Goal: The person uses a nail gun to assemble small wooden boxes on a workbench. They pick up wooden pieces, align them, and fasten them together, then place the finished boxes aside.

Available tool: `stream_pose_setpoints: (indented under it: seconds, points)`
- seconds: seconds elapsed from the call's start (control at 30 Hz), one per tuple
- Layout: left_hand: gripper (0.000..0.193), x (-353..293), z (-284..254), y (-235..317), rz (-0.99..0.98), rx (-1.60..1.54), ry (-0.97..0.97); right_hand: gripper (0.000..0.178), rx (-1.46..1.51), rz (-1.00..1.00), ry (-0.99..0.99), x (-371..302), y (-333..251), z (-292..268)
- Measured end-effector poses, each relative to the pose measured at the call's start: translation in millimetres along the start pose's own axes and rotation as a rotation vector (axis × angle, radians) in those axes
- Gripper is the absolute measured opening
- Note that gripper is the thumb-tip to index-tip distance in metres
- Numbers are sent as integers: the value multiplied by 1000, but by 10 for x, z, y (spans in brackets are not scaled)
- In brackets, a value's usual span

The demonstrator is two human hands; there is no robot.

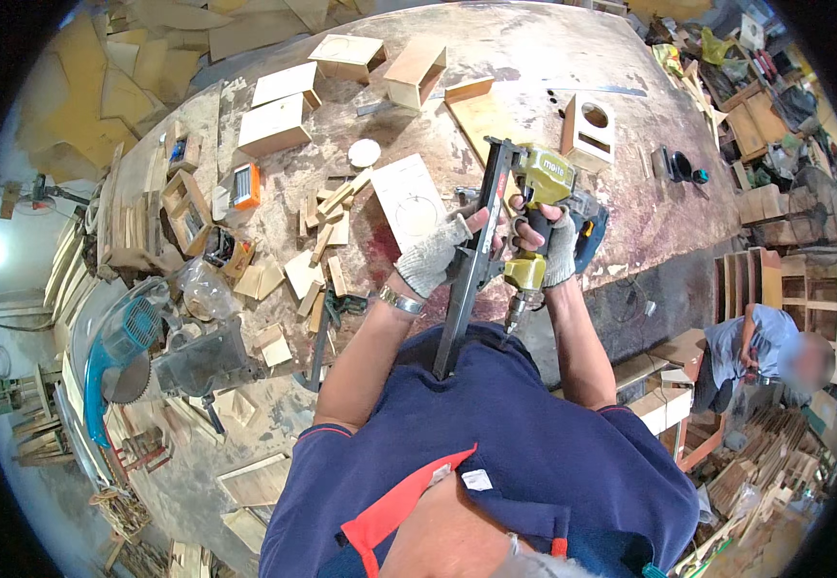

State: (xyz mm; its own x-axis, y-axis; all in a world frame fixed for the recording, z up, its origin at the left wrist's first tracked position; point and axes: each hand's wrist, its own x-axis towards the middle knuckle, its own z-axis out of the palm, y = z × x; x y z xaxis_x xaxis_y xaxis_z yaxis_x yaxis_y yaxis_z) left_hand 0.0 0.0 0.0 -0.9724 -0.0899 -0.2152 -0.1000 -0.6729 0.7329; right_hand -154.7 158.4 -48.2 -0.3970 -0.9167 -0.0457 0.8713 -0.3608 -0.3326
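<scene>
One nailer (546, 171), head view, just right of frame centre, both hands on it. Long axis: the black magazine (470, 275) runs steeply from upper centre to lower centre, top end leaning right, bottom end overlapping the dark blue shirt (457, 424). Olive body sits on the right side of the magazine's top; grip hangs below the body, roughly parallel to the magazine, with a metal air fitting (517, 310) at its lower end.

Left hand (430, 258): fingerless glove, partly curled, fingers against the upper half of the magazine from the left. Right hand (555, 236): gloved, curled round the grip from the right. Whether a finger is on the trigger, can't tell. So the magazine is the left hand's side, grip the right's; tool lies between them.

Nearest stuff: white panel (407, 197) with a drawn circle, upper left of the left hand, contact unclear; holed wooden box (584, 146) above the right hand.
</scene>
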Motion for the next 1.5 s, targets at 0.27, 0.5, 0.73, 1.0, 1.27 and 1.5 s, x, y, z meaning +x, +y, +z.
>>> stream_pose_setpoints:
  seconds: [0.27,0.5,0.73,1.0,1.27,1.5]
  points:
    - [53,-301,-144,-316,213,-19,185,41,131,11,45,71,220,-219]
    - [20,-468,-576,-549,331,144,399,36,266,255,164,85,642,-71]
    - [56,-569,-1108,-406,537,210,553,36,648,628,30,115,1417,-190]
    - [34,-1165,-1112,-585,571,230,770,53,-588,942,177,-72,1502,148]
    - [33,-1380,-1100,-625,434,324,970,79,-1140,968,130,-142,1096,948]
    - [43,-1218,-922,-234,413,826,913,46,-715,671,127,-184,1077,963]
